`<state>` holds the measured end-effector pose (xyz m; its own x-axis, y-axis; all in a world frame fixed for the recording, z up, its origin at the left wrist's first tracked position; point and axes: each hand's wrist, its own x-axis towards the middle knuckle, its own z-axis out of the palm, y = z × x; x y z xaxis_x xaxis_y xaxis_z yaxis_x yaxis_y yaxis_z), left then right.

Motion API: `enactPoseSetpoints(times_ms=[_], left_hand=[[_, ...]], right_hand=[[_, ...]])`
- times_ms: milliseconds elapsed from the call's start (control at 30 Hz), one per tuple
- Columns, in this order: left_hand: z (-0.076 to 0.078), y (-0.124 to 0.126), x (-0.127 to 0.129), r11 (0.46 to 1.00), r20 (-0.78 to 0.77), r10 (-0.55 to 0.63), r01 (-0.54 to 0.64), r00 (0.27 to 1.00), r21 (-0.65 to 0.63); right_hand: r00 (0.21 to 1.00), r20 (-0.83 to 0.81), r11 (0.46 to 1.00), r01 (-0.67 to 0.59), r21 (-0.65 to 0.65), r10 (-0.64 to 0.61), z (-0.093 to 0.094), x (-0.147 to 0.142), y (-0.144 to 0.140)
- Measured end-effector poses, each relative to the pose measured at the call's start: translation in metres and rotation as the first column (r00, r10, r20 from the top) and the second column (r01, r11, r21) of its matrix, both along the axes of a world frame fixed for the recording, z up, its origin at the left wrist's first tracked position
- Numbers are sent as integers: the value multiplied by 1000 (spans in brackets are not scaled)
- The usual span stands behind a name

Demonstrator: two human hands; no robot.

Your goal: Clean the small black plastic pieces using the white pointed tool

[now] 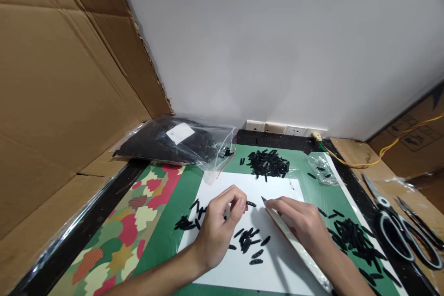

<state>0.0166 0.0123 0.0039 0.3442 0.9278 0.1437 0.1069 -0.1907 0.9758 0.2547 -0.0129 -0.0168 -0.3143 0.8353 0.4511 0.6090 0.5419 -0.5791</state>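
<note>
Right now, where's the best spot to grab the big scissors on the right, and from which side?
Probably the scissors' grey-lined finger loops at the near end, coming from above on the near side. They lie flat and closed on the cardboard, with the blades pointing away toward the wall.

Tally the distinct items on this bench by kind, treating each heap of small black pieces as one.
Heaps of small black plastic pieces: 4
Clear plastic bags: 2
Grey-handled scissors: 2
White-handled craft knife, in right hand: 1
White paper sheet: 1
Black piece pinched in left hand: 1
Total: 11
</note>
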Motion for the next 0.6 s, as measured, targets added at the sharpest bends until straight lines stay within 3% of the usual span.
enactPoseSetpoints(times_ms=[133,233,333,433,600], left_hand=[[-2,-1,0,1000,-12,0,0,1000,12],[-3,-1,-1,999,-31,1,0,1000,35],[-3,-2,-1,997,-56,-11,16,998,77],[-2,-2,0,993,-76,-28,37,997,116],[-1,-2,1,992,-80,-62,70,995,102]], right_hand=[[1000,-17,1000,15,-18,-15,2,1,-1],[990,-95,994,96,-48,-100,6,-4,-2],[954,-234,973,149,-179,-189,15,-8,-4],[911,-379,937,23,-348,-164,24,-11,-7],[859,-500,836,-190,-515,-113,29,-23,-12]])
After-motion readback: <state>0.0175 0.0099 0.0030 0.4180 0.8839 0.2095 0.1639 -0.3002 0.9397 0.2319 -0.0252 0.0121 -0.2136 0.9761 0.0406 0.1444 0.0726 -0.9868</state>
